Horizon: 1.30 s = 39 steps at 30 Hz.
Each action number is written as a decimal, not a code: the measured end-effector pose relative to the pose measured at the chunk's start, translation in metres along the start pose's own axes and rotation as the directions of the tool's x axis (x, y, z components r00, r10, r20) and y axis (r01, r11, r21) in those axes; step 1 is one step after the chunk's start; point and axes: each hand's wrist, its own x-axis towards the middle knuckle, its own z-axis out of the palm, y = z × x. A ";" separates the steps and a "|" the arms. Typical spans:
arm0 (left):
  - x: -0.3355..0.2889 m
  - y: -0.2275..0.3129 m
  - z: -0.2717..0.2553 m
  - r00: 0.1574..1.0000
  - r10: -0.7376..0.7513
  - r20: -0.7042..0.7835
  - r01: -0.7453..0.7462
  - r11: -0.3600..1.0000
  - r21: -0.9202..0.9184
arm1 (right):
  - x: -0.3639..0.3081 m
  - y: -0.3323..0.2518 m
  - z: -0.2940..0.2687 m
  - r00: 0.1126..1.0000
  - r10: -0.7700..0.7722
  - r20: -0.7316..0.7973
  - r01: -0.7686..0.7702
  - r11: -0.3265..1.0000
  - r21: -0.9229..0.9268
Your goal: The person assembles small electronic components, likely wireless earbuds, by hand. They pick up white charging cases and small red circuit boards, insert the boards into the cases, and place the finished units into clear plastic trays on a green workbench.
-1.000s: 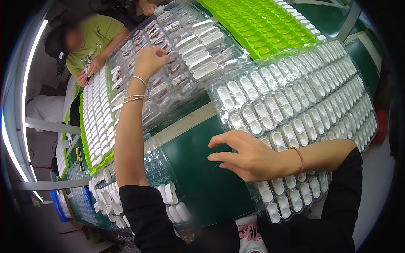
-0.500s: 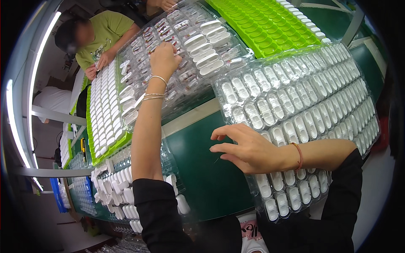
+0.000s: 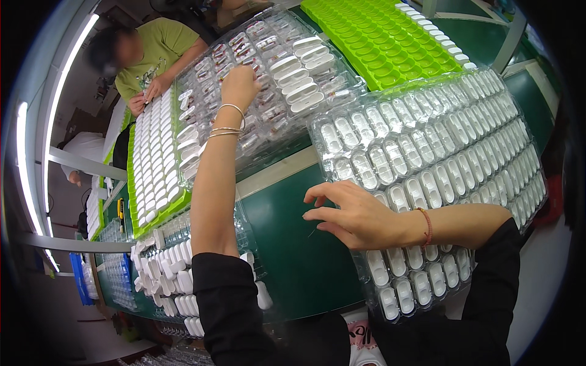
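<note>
My left hand (image 3: 239, 85) reaches far forward onto a clear plastic tray (image 3: 268, 73) holding small dark-and-red parts and a few white oblong cases; its fingers curl down among the pockets, and what they hold is hidden. My right hand (image 3: 351, 213) rests with fingers spread on the left edge of a second clear blister tray (image 3: 439, 158) filled with white oblong cases, holding nothing. Both forearms come out of black sleeves, with bangles on the left wrist and a red cord on the right.
A green table surface (image 3: 293, 244) lies between the trays. A bright green tray (image 3: 390, 36) sits at the back. Another green tray of white cases (image 3: 155, 165) lies to the left, where a person in a green shirt (image 3: 152, 55) works. Loose white cases (image 3: 171, 262) pile near my left elbow.
My left hand has reached farther forward and to the right across the far clear tray. My right hand stays on the near tray's edge, fingers slightly shifted.
</note>
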 end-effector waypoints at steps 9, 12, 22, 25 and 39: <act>0.006 0.000 0.006 0.991 0.009 0.134 0.002 0.997 -0.082 | 0.000 0.001 0.002 1.000 -0.006 0.012 0.006 1.000 -0.015; 0.013 -0.005 0.000 0.964 -0.040 0.262 0.049 0.998 -0.027 | 0.000 0.001 0.002 1.000 -0.006 0.007 0.006 1.000 -0.005; 0.018 0.002 0.005 0.993 -0.046 0.112 0.045 0.999 0.014 | -0.002 0.003 0.002 1.000 -0.015 0.007 0.016 1.000 -0.017; 0.017 0.002 0.004 0.994 -0.108 -0.011 0.108 0.988 0.110 | 0.000 0.001 0.003 1.000 -0.019 0.012 0.019 1.000 0.000; -0.257 0.122 -0.131 0.704 0.527 -0.477 -0.510 0.842 0.177 | 0.017 -0.007 -0.023 0.804 0.395 0.445 -0.511 0.073 0.857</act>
